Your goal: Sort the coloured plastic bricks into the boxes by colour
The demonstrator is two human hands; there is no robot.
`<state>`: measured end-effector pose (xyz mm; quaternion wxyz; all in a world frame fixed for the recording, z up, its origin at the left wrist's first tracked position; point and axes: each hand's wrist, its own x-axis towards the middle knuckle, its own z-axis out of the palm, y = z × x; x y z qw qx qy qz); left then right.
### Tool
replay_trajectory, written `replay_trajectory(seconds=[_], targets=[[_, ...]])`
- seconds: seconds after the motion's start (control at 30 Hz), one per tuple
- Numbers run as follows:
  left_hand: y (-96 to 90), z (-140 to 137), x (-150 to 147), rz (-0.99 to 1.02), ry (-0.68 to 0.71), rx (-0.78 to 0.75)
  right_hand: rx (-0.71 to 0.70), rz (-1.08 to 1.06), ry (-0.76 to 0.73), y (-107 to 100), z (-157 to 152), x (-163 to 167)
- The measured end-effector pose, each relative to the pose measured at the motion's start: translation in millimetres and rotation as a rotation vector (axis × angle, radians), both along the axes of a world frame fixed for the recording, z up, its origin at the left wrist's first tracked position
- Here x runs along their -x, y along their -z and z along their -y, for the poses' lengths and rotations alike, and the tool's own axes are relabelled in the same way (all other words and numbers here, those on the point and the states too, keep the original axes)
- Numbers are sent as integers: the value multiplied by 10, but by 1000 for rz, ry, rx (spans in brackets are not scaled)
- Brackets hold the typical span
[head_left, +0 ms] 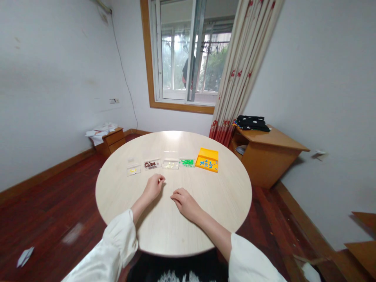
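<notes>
My left hand [154, 187] is over the table's middle with its fingers curled together. Just across from it, my right hand [185, 203] rests low over the tabletop, fingers pinched. Anything held in either hand is too small to make out. Beyond them stands a row of small boxes. From the left come a clear box [128, 174] with yellow bits, a clear box with dark brown pieces [151, 164], an open clear box [170, 168] with pale yellow bits, and one with green pieces [187, 162]. At the right end, an open yellow box [208, 152] holds blue pieces [207, 163].
The round pale table [176, 239] has a curved edge close to my body. A wooden desk [282, 143] with folded black cloth [252, 123] stands to the right, beside a curtain [246, 58]. A small cabinet [113, 139] with papers is at the left.
</notes>
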<state>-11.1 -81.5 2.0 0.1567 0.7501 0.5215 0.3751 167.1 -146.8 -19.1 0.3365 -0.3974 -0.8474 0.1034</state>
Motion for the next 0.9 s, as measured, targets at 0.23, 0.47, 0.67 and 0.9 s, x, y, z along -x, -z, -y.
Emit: replay_trajectory(seconds=[0.23, 0.47, 0.67, 0.9], targets=[[-238, -706, -246, 35, -119, 14, 34, -9, 51, -79, 62, -9], [-35, -1000, -302, 36, -157, 26, 25, -29, 113, -79, 40, -26], [13, -1006, -272, 60, -138, 9, 77, -165, 149, -55, -16, -53], [-72, -754, -258, 111, -97, -21, 500, -780, 309, -51, -215, -186]])
